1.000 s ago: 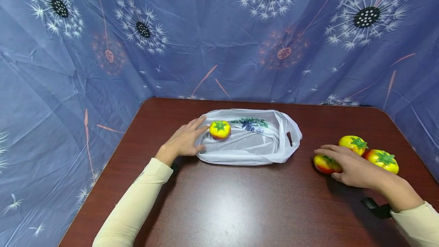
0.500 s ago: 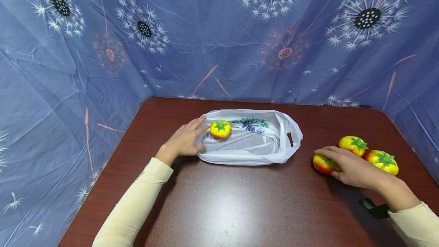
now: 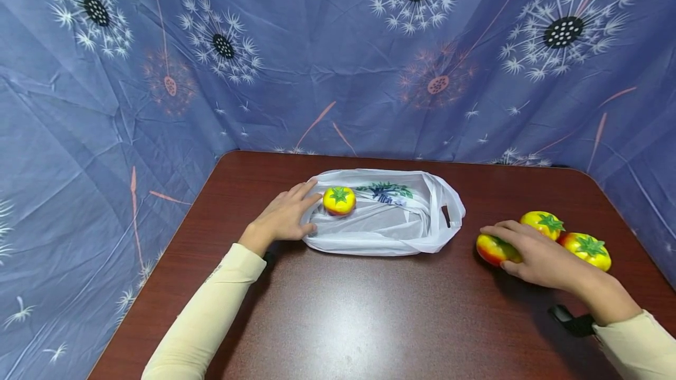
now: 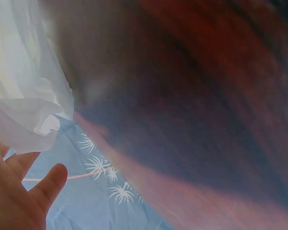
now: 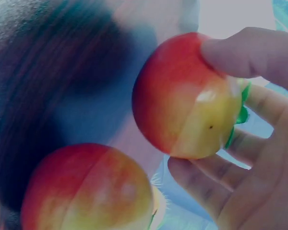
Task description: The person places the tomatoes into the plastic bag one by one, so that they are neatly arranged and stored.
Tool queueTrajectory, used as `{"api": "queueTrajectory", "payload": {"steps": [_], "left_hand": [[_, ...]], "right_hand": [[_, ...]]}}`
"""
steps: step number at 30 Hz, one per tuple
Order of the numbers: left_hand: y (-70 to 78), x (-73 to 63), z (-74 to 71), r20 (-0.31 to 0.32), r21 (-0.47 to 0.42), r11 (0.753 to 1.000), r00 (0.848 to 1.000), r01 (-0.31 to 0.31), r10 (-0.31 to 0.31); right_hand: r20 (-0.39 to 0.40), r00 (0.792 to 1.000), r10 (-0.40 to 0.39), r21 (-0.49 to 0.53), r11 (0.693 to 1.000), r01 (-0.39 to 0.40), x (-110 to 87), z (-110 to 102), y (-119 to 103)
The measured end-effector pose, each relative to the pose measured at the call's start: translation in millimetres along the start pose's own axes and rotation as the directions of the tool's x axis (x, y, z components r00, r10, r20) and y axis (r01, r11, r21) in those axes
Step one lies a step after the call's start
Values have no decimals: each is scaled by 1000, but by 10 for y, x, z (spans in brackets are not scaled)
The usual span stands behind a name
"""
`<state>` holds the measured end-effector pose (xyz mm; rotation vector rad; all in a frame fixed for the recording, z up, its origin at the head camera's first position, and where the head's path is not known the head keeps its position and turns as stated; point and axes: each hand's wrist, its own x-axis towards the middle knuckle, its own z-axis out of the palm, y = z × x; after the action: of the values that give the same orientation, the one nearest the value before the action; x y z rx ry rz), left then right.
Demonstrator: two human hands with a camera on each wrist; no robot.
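Observation:
A white plastic bag lies with its mouth spread upward, and one glossy yellow-and-red tomato with a green star-shaped top sits inside it. At the bag's left end, my left hand rests against the rim with fingers spread. The left wrist view shows its thumb below the bag's loose plastic. On the right, my right hand holds another tomato between thumb and fingers, partly covering its green top in the head view. Just behind that hand are two more tomatoes, close together.
The brown wooden table has rounded back corners. A blue cloth with dandelion prints hangs behind and beside it. The bag's right handle points toward the right hand.
My right hand has shifted slightly left with its tomato, and its thumb now lies further over the fruit's side. The left hand and the bag stay in place.

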<state>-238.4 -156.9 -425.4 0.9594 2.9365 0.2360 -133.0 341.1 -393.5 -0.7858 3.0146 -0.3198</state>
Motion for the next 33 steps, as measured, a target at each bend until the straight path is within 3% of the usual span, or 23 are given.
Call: {"api": "queueTrajectory", "payload": {"steps": [8, 14, 33], "left_hand": [[-4, -8, -5, -3, 17, 1000, 1000, -5, 5], [-7, -5, -13, 6, 23, 1000, 1000, -2, 2], [16, -25, -51, 21, 32, 999, 1000, 8, -9]], "right_hand": [[-49, 999, 21, 2, 1000, -21, 34, -91, -67], [-109, 994, -11, -13, 1000, 10, 62, -158, -96], [-173, 979, -109, -90, 991, 95, 219, -442, -329]]}}
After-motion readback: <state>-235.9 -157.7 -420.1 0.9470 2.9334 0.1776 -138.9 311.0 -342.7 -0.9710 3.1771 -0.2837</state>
